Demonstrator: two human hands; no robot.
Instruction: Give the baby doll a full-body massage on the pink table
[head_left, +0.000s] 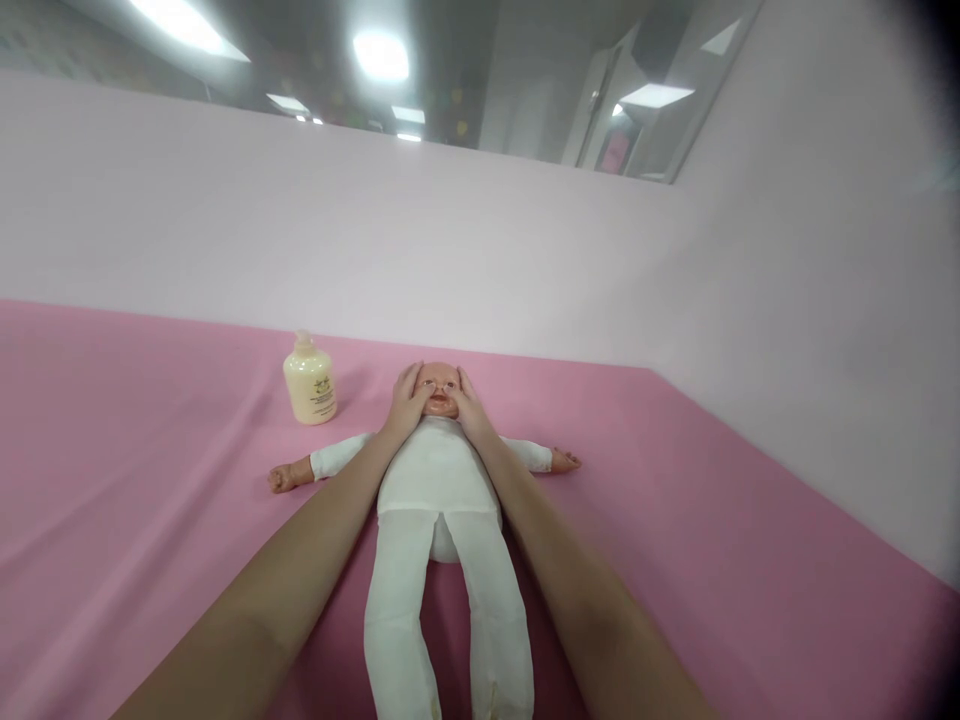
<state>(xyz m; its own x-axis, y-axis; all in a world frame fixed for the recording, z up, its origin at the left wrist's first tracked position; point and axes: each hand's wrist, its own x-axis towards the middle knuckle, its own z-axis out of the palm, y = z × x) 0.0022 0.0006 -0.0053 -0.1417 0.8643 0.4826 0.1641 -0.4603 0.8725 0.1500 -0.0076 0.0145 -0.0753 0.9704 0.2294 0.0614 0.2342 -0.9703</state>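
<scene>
Baby doll (pixel 439 470) in white clothing, supine on pink sheet (pixel 150 480), arms spread, legs toward viewer. Left hand (pixel 406 402) and right hand (pixel 471 405) cupped flat against either side of doll's head, fingers open, pressing rather than grasping. Cream lotion bottle (pixel 309 381) upright near doll's head, beside left hand, apart from it.

Doll (pixel 439 470) on the sheet (pixel 712 520), bottle (pixel 309 380) left of its head.
</scene>
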